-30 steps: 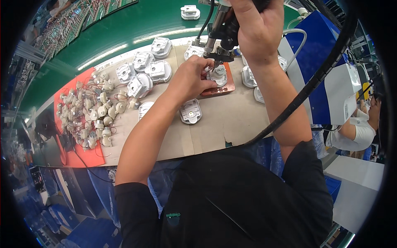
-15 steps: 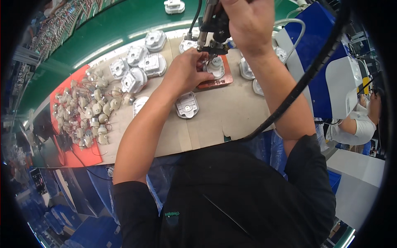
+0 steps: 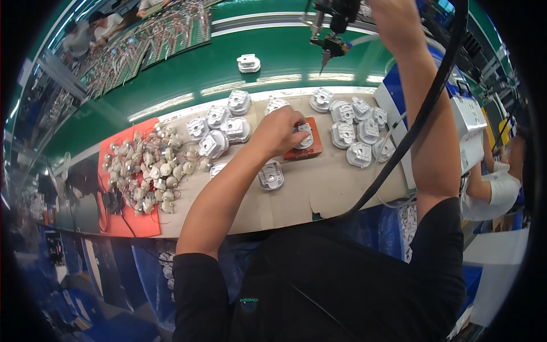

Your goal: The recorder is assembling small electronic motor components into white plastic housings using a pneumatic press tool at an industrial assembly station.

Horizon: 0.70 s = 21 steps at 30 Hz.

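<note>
My left hand (image 3: 286,132) pinches a white plastic housing (image 3: 306,138) that sits on a small orange-red block (image 3: 305,153) on the bench. Fingers and thumb close around the housing's left side. At the top edge, my right hand (image 3: 396,23) is raised beside a dark power screwdriver (image 3: 338,23), and its fingers are cut off by the frame. Hand and tool have risen together, so the grip appears closed on it. The screwdriver's pointed tip (image 3: 325,60) hangs above the far side of the bench, apart from the housing. Another white housing (image 3: 270,175) lies nearer me.
Cream-coloured small motors (image 3: 151,171) with wires are heaped on a red sheet at left. Several white housings (image 3: 226,128) stand left of my hand, others (image 3: 359,155) at right. A black cable (image 3: 419,122) crosses before my right arm. A blue-and-white machine (image 3: 393,94) stands at right.
My right hand and the screwdriver have moved up and away from the block. The tip has left the housing. My left hand stays at the housing, and the whole view has shifted.
</note>
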Motion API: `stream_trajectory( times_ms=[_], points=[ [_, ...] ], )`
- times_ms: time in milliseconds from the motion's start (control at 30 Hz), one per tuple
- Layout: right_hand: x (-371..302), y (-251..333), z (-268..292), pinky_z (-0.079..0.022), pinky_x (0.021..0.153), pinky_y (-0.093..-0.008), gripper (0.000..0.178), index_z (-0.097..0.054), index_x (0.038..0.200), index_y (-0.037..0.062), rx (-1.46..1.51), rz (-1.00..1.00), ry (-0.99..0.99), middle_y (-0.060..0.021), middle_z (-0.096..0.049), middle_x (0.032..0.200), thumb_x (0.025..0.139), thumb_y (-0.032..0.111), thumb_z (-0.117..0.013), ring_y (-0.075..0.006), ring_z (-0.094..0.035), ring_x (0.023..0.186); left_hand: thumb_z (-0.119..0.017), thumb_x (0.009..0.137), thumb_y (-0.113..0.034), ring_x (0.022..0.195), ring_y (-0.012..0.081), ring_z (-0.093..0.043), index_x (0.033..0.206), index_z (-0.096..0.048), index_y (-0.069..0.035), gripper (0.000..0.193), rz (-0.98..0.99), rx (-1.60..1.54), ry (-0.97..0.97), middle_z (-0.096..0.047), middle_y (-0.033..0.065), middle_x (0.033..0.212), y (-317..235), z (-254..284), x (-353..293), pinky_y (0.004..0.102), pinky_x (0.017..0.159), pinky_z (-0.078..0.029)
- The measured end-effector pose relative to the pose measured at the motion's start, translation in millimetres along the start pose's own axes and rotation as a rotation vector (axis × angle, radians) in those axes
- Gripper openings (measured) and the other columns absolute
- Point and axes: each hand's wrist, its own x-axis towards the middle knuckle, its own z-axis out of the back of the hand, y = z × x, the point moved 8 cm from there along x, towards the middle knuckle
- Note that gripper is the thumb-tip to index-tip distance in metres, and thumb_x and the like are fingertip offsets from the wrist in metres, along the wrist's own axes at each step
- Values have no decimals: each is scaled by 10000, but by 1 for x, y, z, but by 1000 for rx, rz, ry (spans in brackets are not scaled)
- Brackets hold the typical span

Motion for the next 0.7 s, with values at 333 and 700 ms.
stream_trajectory(
  times_ms=[333,700],
  points=[
    [-202,110,134,-617,808,-367,221,-543,1212,-70,-70,34,-526,-163,-629,1029,1044,74,-540,-233,-663,892,-774,811,-263,830,316,-677,975,-713,-12,306,-113,-29,-289,-684,147,916,-38,79,-33,398,761,-553],
    [-146,-198,-249,-488,1062,-465,854,-467,1399,-45,-700,-924,328,-267,-589,1371,809,464,-815,-402,-584,1279,-688,848,47,877,134,-663,1064,-652,70,221,173,-126,-1009,-660,79,1006,-18,284,-334,270,758,-550]
  ],
)
